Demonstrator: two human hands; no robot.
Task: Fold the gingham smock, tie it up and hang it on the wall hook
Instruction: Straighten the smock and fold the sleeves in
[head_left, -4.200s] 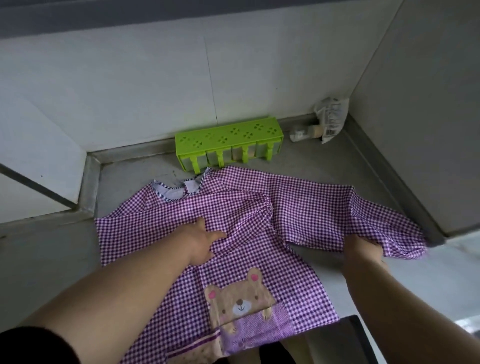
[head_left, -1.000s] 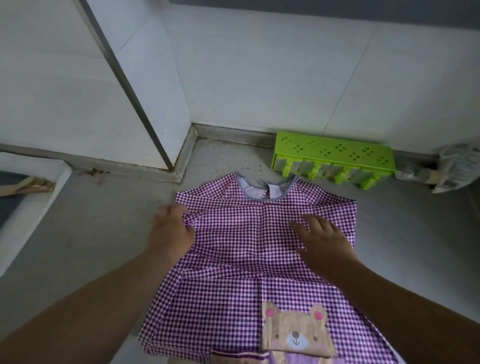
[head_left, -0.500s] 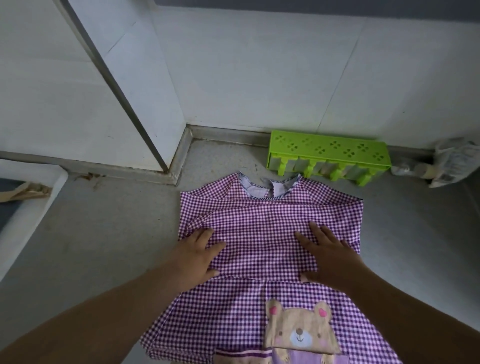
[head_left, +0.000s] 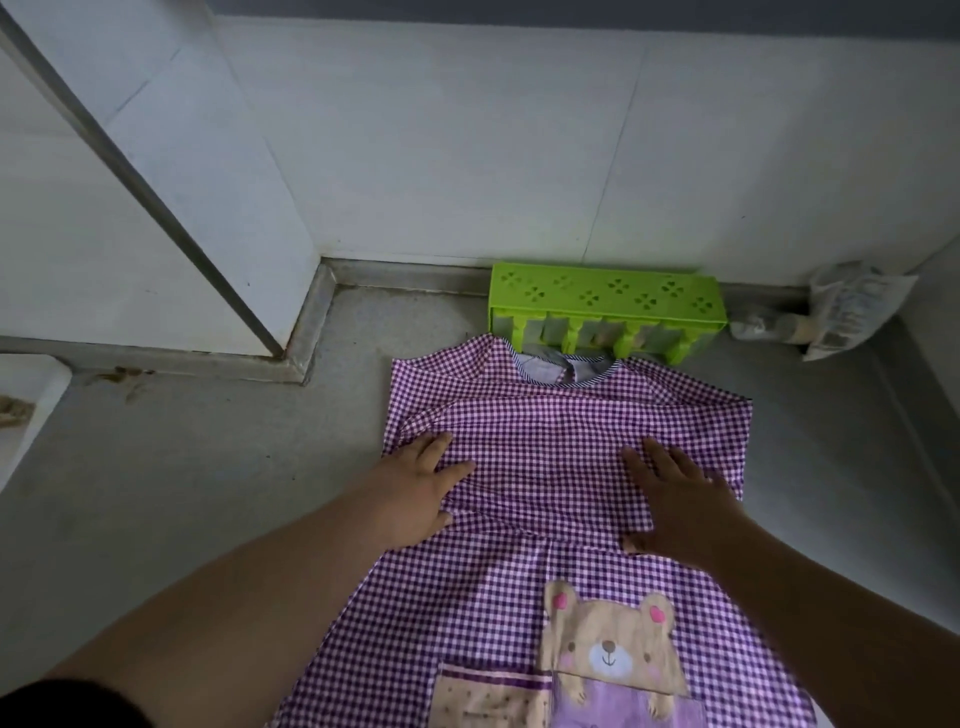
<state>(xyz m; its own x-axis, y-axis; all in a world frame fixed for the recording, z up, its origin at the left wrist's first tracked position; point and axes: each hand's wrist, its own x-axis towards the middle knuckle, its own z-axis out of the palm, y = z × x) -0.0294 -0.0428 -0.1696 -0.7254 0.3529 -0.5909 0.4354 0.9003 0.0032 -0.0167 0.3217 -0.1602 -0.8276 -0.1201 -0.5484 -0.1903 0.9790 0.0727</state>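
On the grey concrete floor (head_left: 182, 493), below the white tiled wall (head_left: 467, 156), lies the purple-and-white gingham cotton smock (head_left: 545, 431), front side up, with both sleeves folded in under the body. Its collar almost touches the lime green perforated plastic rack (head_left: 605, 299). A crumpled white plastic bag (head_left: 852, 309) sits in the corner, maybe with a small bottle beside it. The left hand (head_left: 415, 493) and right hand (head_left: 680, 499) press flat on the chest, fingers straight, no grip on anything.
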